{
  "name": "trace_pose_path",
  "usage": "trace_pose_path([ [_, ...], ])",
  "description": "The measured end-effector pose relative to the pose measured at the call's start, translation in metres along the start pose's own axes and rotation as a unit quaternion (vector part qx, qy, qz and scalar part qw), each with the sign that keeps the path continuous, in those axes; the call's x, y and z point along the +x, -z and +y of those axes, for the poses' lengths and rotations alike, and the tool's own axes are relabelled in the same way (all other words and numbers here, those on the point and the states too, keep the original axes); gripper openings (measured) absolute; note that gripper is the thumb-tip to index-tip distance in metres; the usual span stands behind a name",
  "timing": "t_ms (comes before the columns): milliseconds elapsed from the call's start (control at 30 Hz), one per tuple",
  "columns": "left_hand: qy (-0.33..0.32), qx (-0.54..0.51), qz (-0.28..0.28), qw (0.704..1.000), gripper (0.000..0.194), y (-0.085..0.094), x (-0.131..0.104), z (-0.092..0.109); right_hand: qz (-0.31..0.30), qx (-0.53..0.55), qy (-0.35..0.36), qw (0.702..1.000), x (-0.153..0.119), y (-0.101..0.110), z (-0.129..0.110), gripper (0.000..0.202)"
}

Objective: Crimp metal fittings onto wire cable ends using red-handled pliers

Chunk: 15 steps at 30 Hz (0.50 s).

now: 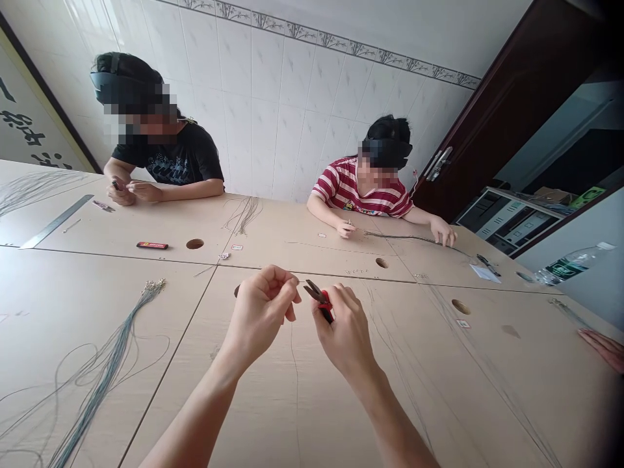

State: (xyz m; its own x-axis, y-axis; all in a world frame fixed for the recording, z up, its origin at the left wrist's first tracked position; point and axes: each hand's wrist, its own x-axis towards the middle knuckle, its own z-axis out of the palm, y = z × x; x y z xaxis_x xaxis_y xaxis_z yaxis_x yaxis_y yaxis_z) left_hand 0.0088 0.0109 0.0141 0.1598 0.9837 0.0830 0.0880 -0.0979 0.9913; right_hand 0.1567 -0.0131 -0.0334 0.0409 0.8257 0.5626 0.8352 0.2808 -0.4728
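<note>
Over the table's middle, my left hand (266, 305) is closed in a pinch, and a thin cord (296, 370) hangs below its fingertips toward me. My right hand (344, 325) grips a pair of pliers (319, 296) with red and black handles. The dark jaws stand slightly apart and point at my left fingertips, with a small gap between. Whatever tiny piece sits at the cord's upper end is hidden by my left fingers. To the left lies a bundle of grey-green cords (119, 351) with small metal ends gathered at its top.
Two people sit across the table (195, 312), one in black (185, 156), one in red stripes (361, 188) handling dark cords. A steel ruler (58, 221), a red-black box cutter (152, 246) and a water bottle (572, 263) lie about. Another person's hand (602, 344) rests far right. Round holes pierce the tabletop.
</note>
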Motion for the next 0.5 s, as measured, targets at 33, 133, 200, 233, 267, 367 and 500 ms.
trace_pose_path([
  [33,0.000,0.005,0.000,1.000,0.017,0.0000,-0.0002,0.0000,0.000,-0.010,0.006,1.000,0.0002,0.0011,0.0008,0.014],
  [133,-0.001,0.014,0.000,1.000,0.015,-0.0001,-0.0006,0.0004,-0.007,-0.033,0.024,0.999,0.0004,0.0042,0.0023,0.015],
  [200,-0.002,0.019,0.001,1.000,0.014,-0.0005,-0.0006,0.0010,-0.009,-0.042,0.033,0.999,0.0003,0.0057,0.0030,0.015],
  [233,-0.003,0.022,0.001,1.000,0.014,-0.0009,-0.0006,0.0014,-0.009,-0.046,0.036,0.998,0.0003,0.0064,0.0033,0.016],
  [267,-0.004,0.024,0.001,1.000,0.014,-0.0012,-0.0007,0.0017,-0.009,-0.049,0.039,0.998,0.0004,0.0069,0.0035,0.016],
  [367,-0.005,0.032,-0.002,0.999,0.012,-0.0019,-0.0011,0.0020,-0.008,-0.056,0.042,0.998,0.0005,0.0081,0.0042,0.019],
  [500,-0.005,0.039,-0.008,0.999,0.011,-0.0021,-0.0017,0.0011,-0.010,-0.060,0.046,0.997,0.0004,0.0093,0.0050,0.022],
])
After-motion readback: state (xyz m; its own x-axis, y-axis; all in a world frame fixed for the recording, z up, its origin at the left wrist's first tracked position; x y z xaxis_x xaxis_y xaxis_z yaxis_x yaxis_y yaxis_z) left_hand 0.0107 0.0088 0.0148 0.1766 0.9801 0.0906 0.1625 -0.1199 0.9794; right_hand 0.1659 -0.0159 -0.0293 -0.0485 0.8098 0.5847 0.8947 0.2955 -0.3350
